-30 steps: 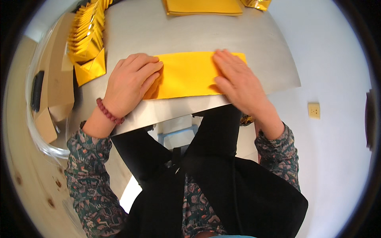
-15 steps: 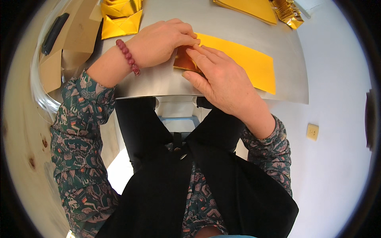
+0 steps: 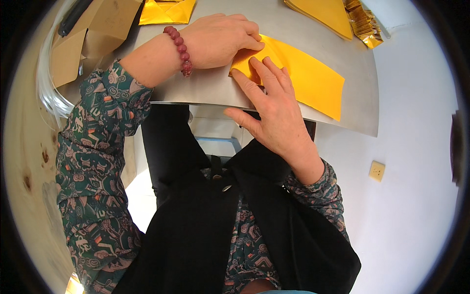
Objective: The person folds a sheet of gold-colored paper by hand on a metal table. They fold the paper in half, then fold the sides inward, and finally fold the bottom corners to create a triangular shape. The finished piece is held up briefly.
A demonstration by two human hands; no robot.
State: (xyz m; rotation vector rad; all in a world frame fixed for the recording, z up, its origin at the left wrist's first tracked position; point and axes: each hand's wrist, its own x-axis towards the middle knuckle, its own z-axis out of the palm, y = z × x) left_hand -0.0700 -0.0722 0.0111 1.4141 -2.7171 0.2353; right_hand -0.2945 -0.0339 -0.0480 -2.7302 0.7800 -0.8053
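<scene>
A sheet of gold paper [image 3: 318,85] lies on the metal table in front of me, its left end folded over and showing a shiny, darker gold side. At the far left edge of that fold, my left hand [image 3: 220,41] has its fingers curled together on the paper; the fingertips are partly hidden. My right hand [image 3: 280,105] rests on the folded part with its fingers spread, the thumb sticking out past the table's near edge. A folded gold paper piece [image 3: 166,12] sits beyond my left wrist.
At the back right are a stack of gold sheets [image 3: 325,18] and a bundle of pleated gold foil [image 3: 364,24]. An open cardboard box [image 3: 110,27], a black object [image 3: 73,18] and clear plastic strands [image 3: 46,90] are at the left. The metal table [image 3: 360,105] ends near the white wall.
The view has shifted slightly. My right hand has slid back toward me, its fingers spreading apart and uncovering more of the fold. My left hand stays at the paper's far left edge.
</scene>
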